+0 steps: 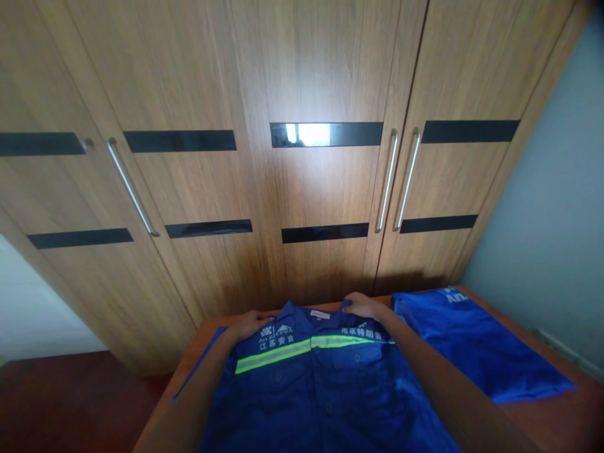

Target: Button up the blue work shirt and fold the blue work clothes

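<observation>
A dark blue work jacket (302, 390) lies front up, its collar toward the wardrobe, with a yellow-green and grey stripe and white lettering across the chest. At the jacket's left shoulder area in the view, my left hand (252, 323) rests on the cloth; its fingertips are hard to make out. My right hand (363, 306) pinches the cloth at the right side of the collar. Both forearms cover parts of the sleeves.
A folded bright blue garment (476, 346) lies at the right on the reddish-brown table (189, 358). Behind the table stands a wooden wardrobe (321, 182) with metal handles. A pale wall is at the right.
</observation>
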{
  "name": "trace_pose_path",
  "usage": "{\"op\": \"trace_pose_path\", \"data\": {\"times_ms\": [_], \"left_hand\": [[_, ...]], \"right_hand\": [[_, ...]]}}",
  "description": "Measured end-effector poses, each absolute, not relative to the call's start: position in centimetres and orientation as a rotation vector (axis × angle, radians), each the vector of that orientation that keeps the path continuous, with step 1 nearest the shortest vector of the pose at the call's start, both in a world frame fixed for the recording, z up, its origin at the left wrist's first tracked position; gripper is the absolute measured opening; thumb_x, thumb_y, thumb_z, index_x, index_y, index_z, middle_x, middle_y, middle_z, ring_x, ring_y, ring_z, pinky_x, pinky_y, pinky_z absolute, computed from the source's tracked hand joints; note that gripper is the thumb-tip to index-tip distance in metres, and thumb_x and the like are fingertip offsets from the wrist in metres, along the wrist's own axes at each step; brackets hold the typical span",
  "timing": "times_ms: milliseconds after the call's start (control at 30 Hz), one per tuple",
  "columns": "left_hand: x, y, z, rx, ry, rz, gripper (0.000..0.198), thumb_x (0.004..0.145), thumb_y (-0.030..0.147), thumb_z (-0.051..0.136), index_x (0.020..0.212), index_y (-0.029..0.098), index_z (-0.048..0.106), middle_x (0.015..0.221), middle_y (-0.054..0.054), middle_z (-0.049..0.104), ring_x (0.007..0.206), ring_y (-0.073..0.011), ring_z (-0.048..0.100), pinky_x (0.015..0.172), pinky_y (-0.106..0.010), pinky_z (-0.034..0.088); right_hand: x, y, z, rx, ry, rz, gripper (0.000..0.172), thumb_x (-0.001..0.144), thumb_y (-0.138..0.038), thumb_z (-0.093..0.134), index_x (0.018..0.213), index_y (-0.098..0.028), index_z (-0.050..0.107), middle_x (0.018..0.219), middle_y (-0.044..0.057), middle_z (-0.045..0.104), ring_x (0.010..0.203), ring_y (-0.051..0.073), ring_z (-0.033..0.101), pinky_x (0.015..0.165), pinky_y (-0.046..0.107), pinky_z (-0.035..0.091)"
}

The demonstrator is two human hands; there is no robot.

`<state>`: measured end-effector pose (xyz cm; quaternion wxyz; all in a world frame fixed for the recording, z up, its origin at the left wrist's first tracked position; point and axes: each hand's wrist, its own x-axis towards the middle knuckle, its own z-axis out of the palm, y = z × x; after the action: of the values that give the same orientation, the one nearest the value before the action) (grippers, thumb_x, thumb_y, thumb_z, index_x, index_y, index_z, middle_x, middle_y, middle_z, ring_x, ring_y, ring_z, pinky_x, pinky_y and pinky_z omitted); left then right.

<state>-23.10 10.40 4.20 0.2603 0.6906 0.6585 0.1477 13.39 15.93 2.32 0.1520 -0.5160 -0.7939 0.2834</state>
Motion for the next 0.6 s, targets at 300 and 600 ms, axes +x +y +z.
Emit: {"op": "trace_pose_path", "data": {"times_ms": [300,600], "left_hand": [[-24.4,11.6,4.7,1.933,1.682,0.433,0.023,0.079,0.032,0.054,0.096,0.018,0.06,0.092,-0.002,0.071,0.083,-0.0172,0.066,0.069,-0.024,0.05],[-27.2,12.2,2.6,2.021,2.126,0.207,0.021,0.079,0.028,0.057,0.094,0.018,0.067,0.103,-0.014,0.071,0.104,-0.029,0.064,0.086,-0.036,0.046]], "right_hand": [[12.7,17.8,5.2,-1.204,-2.065,0.618,0.05,0.082,-0.016,0.048,0.132,-0.02,0.05,0.131,0.007,0.058,0.12,0.019,0.054,0.103,0.035,0.04],[17.0,18.6,2.7,-1.612,-2.161,0.632,0.043,0.092,-0.044,0.04,0.086,-0.016,0.071,0.084,0.01,0.073,0.085,0.022,0.067,0.079,0.031,0.047]]}}
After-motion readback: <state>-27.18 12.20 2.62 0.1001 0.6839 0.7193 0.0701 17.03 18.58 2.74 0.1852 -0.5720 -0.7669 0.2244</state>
